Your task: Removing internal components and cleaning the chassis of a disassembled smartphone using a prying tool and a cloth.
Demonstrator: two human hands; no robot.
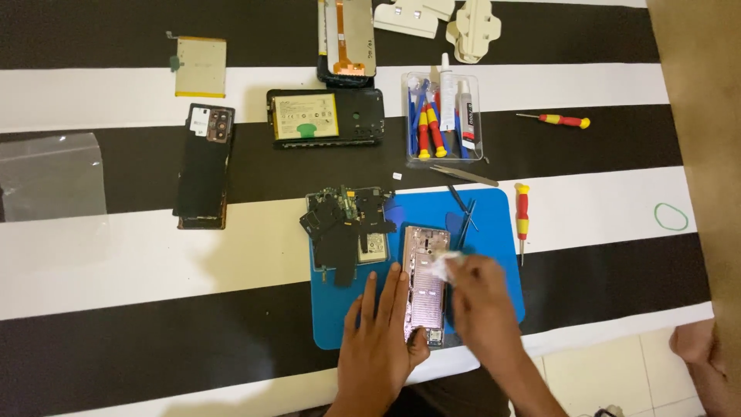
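Counter: a black-and-white striped counter (pixel 116 286) carries opened phones, a loose battery and repair tools.
Mat: a blue work mat (pixel 494 232) lies near the front edge, with a heap of black phone parts (pixel 343 224) on its left part.
Phone frame: an opened, pinkish phone frame (pixel 424 270) lies lengthwise on the mat between both hands; a thin, stiff, light piece, likely fragile inside, best held by its long edges.
Left hand: the left hand (pixel 378 344) lies flat, fingers spread, against the frame's left edge, steadying it.
Right hand: the right hand (pixel 480 305) pinches a small white wipe (pixel 441 266) onto the frame's upper right; whether cloth or tissue cannot be told.
Tool tray: a clear tray (pixel 442 116) of screwdrivers and a glue tube stands behind the mat.
Screwdriver: a red-and-yellow screwdriver (pixel 522 212) rests at the mat's right edge.
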